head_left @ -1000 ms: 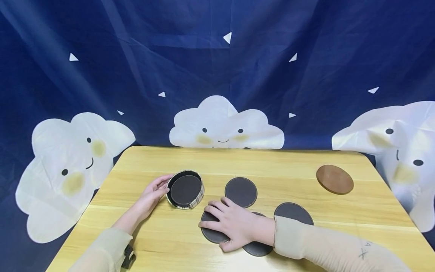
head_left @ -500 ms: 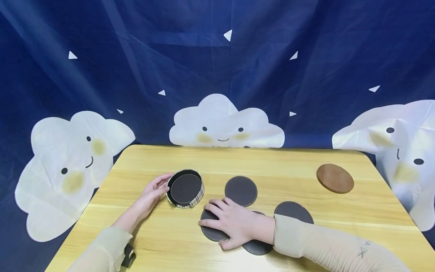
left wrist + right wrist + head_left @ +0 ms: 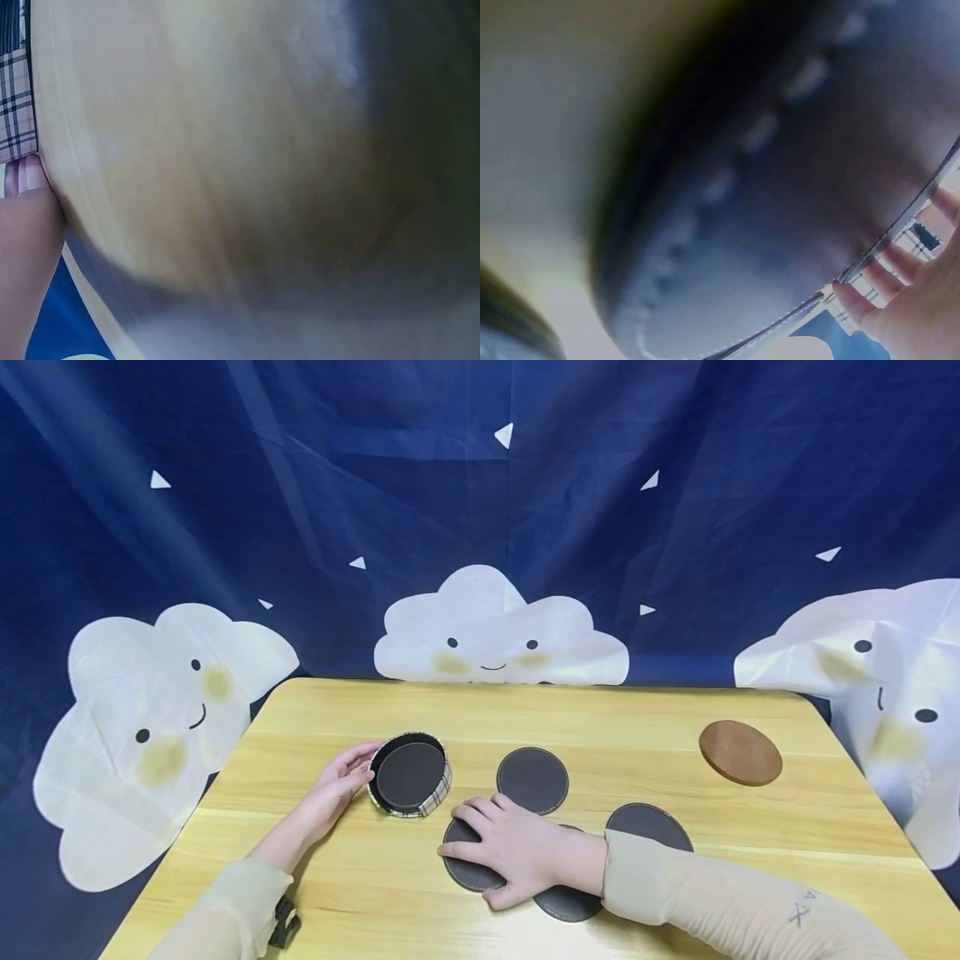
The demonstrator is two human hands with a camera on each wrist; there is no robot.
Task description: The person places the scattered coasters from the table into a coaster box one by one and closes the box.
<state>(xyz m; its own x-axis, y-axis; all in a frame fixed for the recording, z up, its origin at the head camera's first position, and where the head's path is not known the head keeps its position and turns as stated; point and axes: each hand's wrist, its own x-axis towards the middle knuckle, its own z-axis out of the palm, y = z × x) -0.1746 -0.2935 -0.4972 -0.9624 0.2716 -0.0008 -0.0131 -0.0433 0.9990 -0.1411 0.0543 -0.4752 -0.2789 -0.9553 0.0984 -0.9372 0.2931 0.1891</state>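
Note:
A round coaster holder with a plaid outer wall and a dark inside stands left of the middle of the table. My left hand holds its left side, thumb at the rim and fingers along the wall. In the left wrist view its plaid wall shows beside the fingers. My right hand rests with spread fingers on a black stitched coaster, covering much of it. Under my right wrist lies another coaster, partly hidden. The right wrist view shows fingertips at a dark coaster's edge, very close and blurred.
A black coaster lies just beyond my right hand. Another coaster is partly covered by my right sleeve. At the far right a brown disc lies on the wooden table. A blue curtain with printed clouds hangs behind.
Both hands, the holder and the coasters keep their places relative to the table. Only the head view has shifted slightly.

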